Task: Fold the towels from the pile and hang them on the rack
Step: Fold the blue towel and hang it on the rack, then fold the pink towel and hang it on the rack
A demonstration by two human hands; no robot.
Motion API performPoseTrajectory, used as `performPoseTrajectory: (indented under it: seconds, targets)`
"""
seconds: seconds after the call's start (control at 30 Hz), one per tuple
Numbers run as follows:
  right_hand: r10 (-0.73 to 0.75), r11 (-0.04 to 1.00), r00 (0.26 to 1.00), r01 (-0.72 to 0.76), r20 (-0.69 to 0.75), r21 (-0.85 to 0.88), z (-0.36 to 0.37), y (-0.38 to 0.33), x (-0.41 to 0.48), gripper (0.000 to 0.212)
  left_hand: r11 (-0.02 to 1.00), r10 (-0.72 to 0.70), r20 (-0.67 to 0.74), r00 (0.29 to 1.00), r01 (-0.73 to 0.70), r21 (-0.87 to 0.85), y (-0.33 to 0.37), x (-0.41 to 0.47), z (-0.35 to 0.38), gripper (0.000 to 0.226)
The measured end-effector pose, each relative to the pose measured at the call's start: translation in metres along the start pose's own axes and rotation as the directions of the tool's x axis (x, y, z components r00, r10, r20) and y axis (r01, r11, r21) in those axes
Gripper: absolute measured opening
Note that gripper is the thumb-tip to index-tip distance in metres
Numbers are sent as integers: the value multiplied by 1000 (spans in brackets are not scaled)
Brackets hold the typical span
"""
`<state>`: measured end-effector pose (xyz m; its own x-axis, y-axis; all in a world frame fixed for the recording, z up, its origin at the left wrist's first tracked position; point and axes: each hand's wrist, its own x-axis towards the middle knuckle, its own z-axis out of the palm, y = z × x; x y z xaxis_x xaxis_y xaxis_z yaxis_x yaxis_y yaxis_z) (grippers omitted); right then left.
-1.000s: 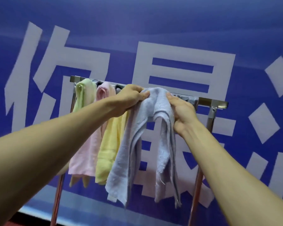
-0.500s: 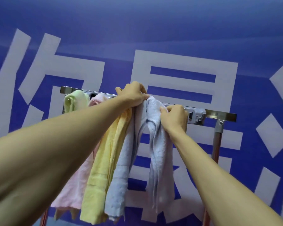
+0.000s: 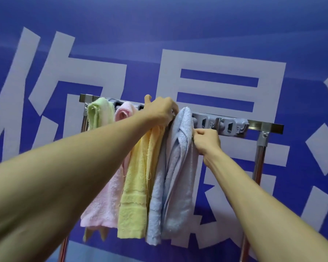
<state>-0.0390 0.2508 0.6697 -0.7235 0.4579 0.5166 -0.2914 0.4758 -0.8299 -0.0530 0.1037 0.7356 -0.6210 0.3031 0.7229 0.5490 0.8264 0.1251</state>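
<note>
Four towels (image 3: pixel 134 195) hang on the rack (image 3: pixel 235 127), left hand (image 3: pixel 159 112) gripping the blue towel (image 3: pixel 178 167), right hand (image 3: pixel 206 140) pinching its edge.

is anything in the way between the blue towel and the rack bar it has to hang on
Nothing visible is. The blue towel already hangs over the rack bar, just right of the yellow towel. The right hand pinches its right edge; the left hand curls at its top.
</note>
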Motion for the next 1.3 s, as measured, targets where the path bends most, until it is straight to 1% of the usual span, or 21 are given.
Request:
performPoseTrajectory:
  seconds: [0.03,0.1,0.17,0.27,0.33,0.4,0.47,0.53,0.6,0.67,0.73,0.8,0.9,0.97,1.03,1.1,1.13,1.23,1.3]
  targets:
    - [6,1000,1000,-6,8,7,-1,-1,0,41,1000,10,-17,1000,-9,28,0,-4,0,34]
    - [10,1000,1000,-11,21,24,-3,-2,-5,42,998,36,-82,996,-32,57,-2,-14,-1,26]
    - [5,1000,999,-6,34,14,-7,-3,-14,37,1000,29,-177,984,-28,13,-1,-30,-4,27]
    - [-9,1000,998,10,66,-21,-16,-7,-35,27,988,11,-327,945,-61,-145,7,-65,-14,28]
    - [-12,999,999,14,43,-40,-25,-10,-53,22,949,16,-348,937,-123,-289,14,-93,-20,29]
    - [-37,996,999,37,2,-86,-33,-13,-69,20,895,7,-334,942,-154,-418,21,-124,-24,30]
    - [-67,992,998,68,9,-106,-42,-12,-87,16,838,-26,-257,966,-119,-533,26,-156,-24,30]
    - [-106,985,993,113,56,-133,-52,-6,-109,22,760,-38,-64,997,-13,-650,29,-186,-17,33]
    - [-113,973,984,138,137,-183,-61,7,-135,26,696,-28,127,992,110,-709,27,-212,-4,35]
    - [-82,970,972,129,220,-208,-71,26,-165,24,669,-28,256,966,208,-714,24,-238,14,34]
    - [-11,973,959,75,285,-217,-79,50,-196,22,654,4,387,922,290,-699,20,-267,35,29]
    - [90,970,934,-3,347,-244,-85,77,-225,23,666,52,509,859,350,-659,17,-298,58,23]
    - [234,947,863,-99,447,-304,-87,123,-263,22,749,104,682,724,394,-533,8,-343,92,21]
    - [327,921,805,-155,495,-357,-84,155,-280,22,821,151,761,630,350,-452,1,-367,114,21]
    - [403,896,748,-206,528,-393,-78,188,-292,22,877,183,817,547,284,-387,-5,-387,138,19]
    - [471,868,699,-258,538,-424,-69,222,-301,16,890,185,850,493,282,-357,-8,-403,162,19]
    - [503,851,675,-280,540,-444,-62,240,-305,14,888,183,865,467,298,-349,-10,-412,175,18]
    - [579,805,611,-319,540,-500,-41,296,-321,18,873,155,908,390,377,-311,-12,-441,217,17]
    - [632,766,555,-339,541,-546,-28,337,-336,10,859,143,937,320,431,-278,-15,-463,251,17]
